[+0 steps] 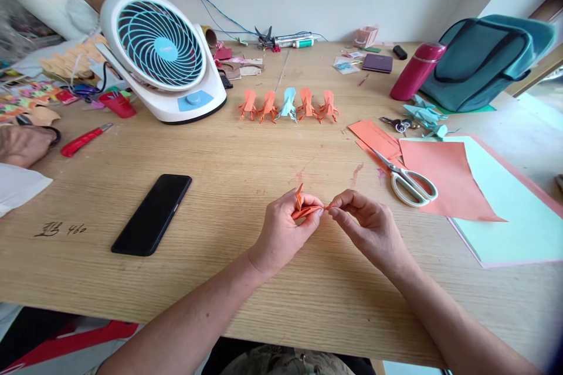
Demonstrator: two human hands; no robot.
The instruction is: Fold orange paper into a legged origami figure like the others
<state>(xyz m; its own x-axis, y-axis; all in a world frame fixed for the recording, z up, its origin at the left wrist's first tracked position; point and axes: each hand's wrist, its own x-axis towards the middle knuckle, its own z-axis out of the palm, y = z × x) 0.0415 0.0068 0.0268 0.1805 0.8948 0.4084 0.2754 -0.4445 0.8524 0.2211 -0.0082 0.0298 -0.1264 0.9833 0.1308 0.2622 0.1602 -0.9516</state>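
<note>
Between thumb and fingers, my left hand (pixel 288 225) grips an orange folded paper figure (pixel 305 210) by its body. The thumb and forefinger of my right hand (pixel 367 225) pinch a thin tip at the figure's right end. Both hands are closed and nearly touch above the table. Further back stands a row of several folded paper figures, orange ones such as this orange figure (pixel 306 104) and a light blue figure (pixel 288 104) in the middle. To the right of my hands, white-handled scissors (pixel 407 181) lie partly on an orange paper sheet (pixel 448 173).
A black phone (pixel 152 214) lies left on the wooden table (pixel 211 281). Behind it are a red cutter (pixel 87 139) and a white fan (pixel 162 50). Another person's hand (pixel 29 143) rests at far left. A pink flask (pixel 417 70), teal bag (pixel 479 64) and keys (pixel 400 124) are at right.
</note>
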